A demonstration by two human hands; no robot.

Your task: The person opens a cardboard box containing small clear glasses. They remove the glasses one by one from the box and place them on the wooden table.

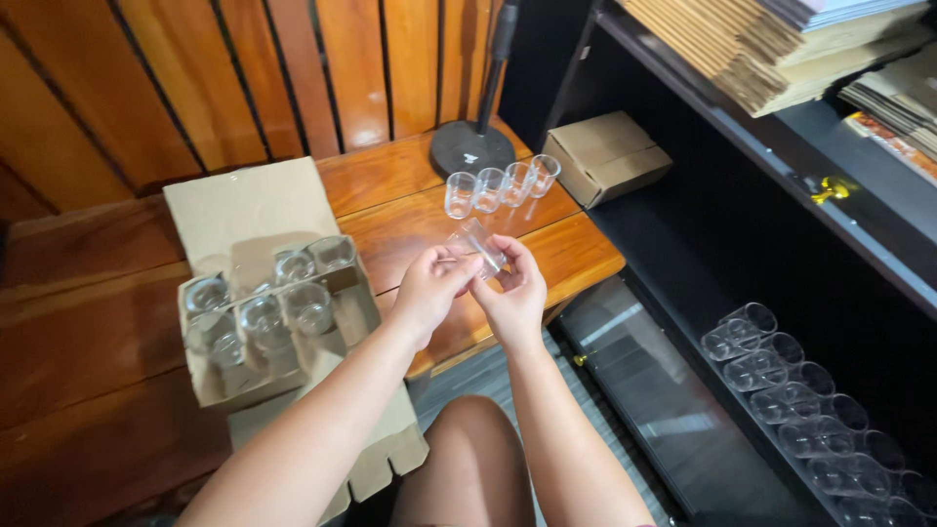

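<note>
Both my hands hold one small clear glass (475,244) tilted on its side above a wooden table (576,244). My left hand (429,289) grips its base end and my right hand (514,293) pinches the rim end. To the left, an open cardboard box (256,210) with dividers holds several more clear glasses (265,317). Beyond my hands, a short row of several upright glasses (501,183) stands on the table.
A black round stand base (472,148) with a pole sits at the table's back. A small closed cardboard box (605,156) rests on a black shelf unit. On the lower shelf at right lie several clear glasses (800,400). Flattened cardboard is stacked on top.
</note>
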